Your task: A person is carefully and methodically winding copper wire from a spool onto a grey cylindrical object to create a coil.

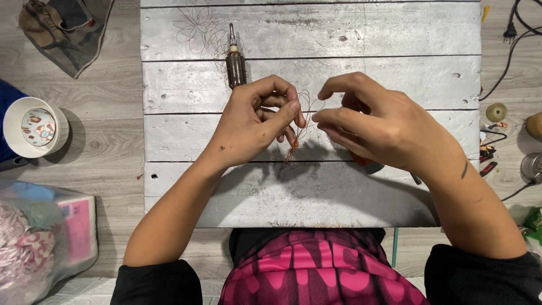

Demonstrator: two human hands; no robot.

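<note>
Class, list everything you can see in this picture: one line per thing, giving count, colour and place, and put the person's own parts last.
wooden board table: one, silver-grey planks, centre
thin wire: one loop, coppery, pinched between both hands
loose wire coil: one tangle, coppery, top of table
motor armature: one, dark brown with metal shaft, above the left hand
cup: one, white, floor at left
plastic bag: one, clear with pink and white contents, lower left
cloth: one, grey-blue, upper left
cables: a few, black, floor at right
spool: one, yellowish, right edge
left hand: one, fingers pinching the wire
right hand: one, fingers pinching the wire
</note>
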